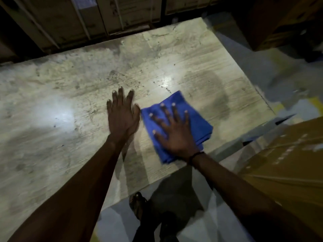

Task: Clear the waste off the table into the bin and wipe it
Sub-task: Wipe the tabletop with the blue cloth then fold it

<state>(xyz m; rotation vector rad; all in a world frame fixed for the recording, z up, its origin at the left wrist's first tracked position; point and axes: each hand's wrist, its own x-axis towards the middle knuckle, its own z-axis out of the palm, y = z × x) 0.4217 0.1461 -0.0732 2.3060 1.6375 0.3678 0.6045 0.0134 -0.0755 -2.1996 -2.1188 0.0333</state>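
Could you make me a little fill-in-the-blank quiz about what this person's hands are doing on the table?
1. The right hand presses flat on a folded cloth coloured ____.
2. The left hand lies with straight fingers directly on the pale, stained ____.
3. The cloth lies near the table's ____-hand end.
4. A large brown ____ box stands right of the table.

Missing words: blue; table; right; cardboard

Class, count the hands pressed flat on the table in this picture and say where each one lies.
2. The left hand rests flat on the bare table, beside the blue cloth. The right hand presses flat on top of that cloth.
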